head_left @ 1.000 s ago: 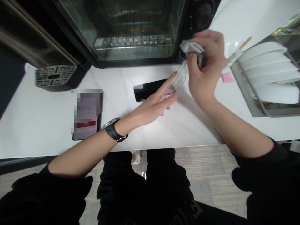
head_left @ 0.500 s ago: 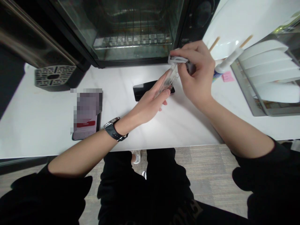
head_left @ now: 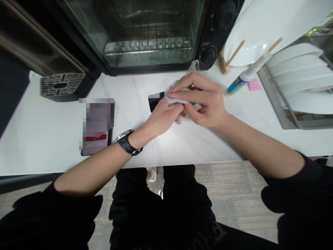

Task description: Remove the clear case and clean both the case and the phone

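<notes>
My left hand (head_left: 162,116), with a black watch on the wrist, holds a clear phone case (head_left: 193,66) whose top end sticks up behind my fingers. My right hand (head_left: 204,102) pinches a small white wipe (head_left: 174,93) and presses it onto the case near my left fingers. Both hands meet above the white counter (head_left: 52,132). A black phone (head_left: 154,100) lies flat on the counter just behind them, mostly hidden by the hands.
A second phone (head_left: 96,126) lies left of my left wrist. A black toaster oven (head_left: 145,34) stands at the back, a black appliance (head_left: 61,85) at back left. A dish rack with white plates (head_left: 299,80) is at right, a small tube (head_left: 246,76) and pink note (head_left: 253,84) beside it.
My right hand has come down and left with the wipe, from the case's top end to its lower part by my left fingers. The case has dropped lower toward the counter.
</notes>
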`<state>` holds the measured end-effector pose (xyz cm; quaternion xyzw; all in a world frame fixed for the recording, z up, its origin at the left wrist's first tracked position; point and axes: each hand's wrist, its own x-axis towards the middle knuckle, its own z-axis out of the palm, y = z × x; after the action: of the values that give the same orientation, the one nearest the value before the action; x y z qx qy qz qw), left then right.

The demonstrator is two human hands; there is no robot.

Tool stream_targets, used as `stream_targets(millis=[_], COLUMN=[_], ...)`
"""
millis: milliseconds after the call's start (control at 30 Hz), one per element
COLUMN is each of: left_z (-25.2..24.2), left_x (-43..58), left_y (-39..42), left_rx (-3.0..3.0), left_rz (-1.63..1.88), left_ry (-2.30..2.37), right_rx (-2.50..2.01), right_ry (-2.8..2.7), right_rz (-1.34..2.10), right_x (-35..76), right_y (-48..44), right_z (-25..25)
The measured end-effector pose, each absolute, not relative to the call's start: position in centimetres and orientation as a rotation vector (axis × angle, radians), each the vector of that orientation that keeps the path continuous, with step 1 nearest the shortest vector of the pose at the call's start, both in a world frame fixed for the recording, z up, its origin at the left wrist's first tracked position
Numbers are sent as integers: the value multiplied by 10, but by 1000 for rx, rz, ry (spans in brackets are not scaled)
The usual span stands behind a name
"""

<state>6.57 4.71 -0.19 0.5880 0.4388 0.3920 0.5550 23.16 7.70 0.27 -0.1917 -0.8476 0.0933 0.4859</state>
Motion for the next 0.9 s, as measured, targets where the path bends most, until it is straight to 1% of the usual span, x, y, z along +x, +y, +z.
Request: stream_targets(millis=[167,333,533,667,800,900], left_z=[4,15,-5,-14,-1,8], left_x=[65,61,57,57,57,58], left_y=[43,42,52,56,54,50], left_rx=[1472,1587,1680,1564,1613,1558], left_rz=[917,904,978,953,901,855], left_ry=[947,837,622,562,562,647], right_rx=[-305,-274,-232,-351,-680,-820], right_ry=[-2091,-2083,-2035,-1857,-1620,-1611], right_rz=[196,114,-58,-113,-45,-17], right_x=[231,233,234,239,244,246], right_y=[77,72,78,89,95,98], right_z=[4,10,9,7,8,6])
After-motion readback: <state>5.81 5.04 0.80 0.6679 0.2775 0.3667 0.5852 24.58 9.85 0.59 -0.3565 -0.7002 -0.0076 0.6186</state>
